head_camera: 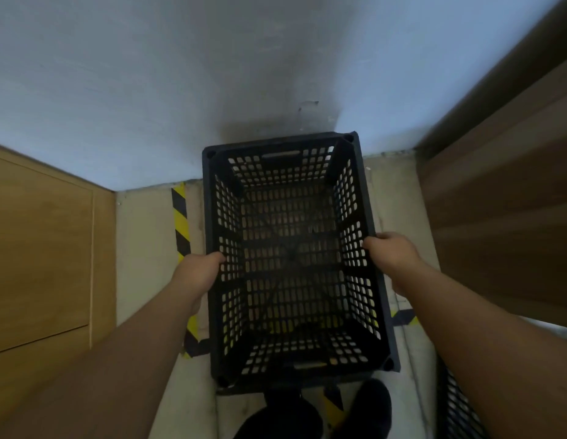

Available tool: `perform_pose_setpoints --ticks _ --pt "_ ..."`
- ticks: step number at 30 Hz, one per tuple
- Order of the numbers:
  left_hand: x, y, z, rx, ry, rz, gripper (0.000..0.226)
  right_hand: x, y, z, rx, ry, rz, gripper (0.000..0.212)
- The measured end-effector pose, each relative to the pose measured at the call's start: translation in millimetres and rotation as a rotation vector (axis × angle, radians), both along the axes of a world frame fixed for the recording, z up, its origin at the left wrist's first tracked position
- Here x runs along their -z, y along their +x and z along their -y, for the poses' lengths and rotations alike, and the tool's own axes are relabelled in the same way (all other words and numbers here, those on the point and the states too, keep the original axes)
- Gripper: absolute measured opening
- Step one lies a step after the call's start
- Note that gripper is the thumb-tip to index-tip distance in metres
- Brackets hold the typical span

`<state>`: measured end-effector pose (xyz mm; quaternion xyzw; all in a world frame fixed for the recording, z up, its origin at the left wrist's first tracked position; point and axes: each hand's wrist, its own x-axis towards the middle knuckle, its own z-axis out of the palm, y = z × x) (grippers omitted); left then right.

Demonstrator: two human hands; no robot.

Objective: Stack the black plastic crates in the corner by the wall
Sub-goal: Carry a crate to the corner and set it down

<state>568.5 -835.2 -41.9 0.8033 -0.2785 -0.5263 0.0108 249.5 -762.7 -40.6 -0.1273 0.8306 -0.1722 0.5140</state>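
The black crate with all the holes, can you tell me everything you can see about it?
The black crate looks like hard plastic, rectangular and open on top, with nothing inside. Its walls and floor are a grid of small slots, with a handle slot at each short end and a thick rim. It sits level, with its far end near the pale wall. The left hand and right hand grip its long sides. What it rests on is hidden.

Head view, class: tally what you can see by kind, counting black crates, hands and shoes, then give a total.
Black crates: 2, the held crate and a partial crate at the lower right edge.
Hands: 2, left hand and right hand.
Shoes: 2, left shoe and right shoe.
Total: 6
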Motion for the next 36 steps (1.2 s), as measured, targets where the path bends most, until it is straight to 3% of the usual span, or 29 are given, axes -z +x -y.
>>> perform_pose_setpoints --ticks 5,8,11,14,16,24,36 --pt "10.2 4.2 2.2 -0.002 0.016 0.001 0.042 10.6 7.1 8.9 -0.018 -0.022 0.004 0.007" --pt "9.6 3.2 -1.0 -0.008 0.027 -0.012 0.037 13.1 11.1 7.4 -0.019 -0.023 0.002 0.035" --pt "8.8 0.0 -4.9 0.02 0.031 -0.011 0.046 9.5 10.7 6.0 -0.046 0.005 0.002 0.05" --pt "-9.7 -11.8 -9.3 0.085 -0.01 0.015 0.036 -5.4 11.3 6.3 -0.142 0.049 -0.025 0.068" --pt "-23.9 -20.3 -12.0 0.146 -0.04 0.036 0.057 -19.1 10.8 4.0 -0.21 0.042 -0.053 0.072" --pt "-107.7 -72.0 -35.0 0.422 -0.083 0.01 0.066 -93.5 0.0 -45.1 -0.215 0.027 -0.019 0.071" --pt "-206.9 -180.4 -90.8 0.787 -0.044 -0.123 0.068 -188.5 -41.3 -169.2 0.219 0.092 0.043 0.058"
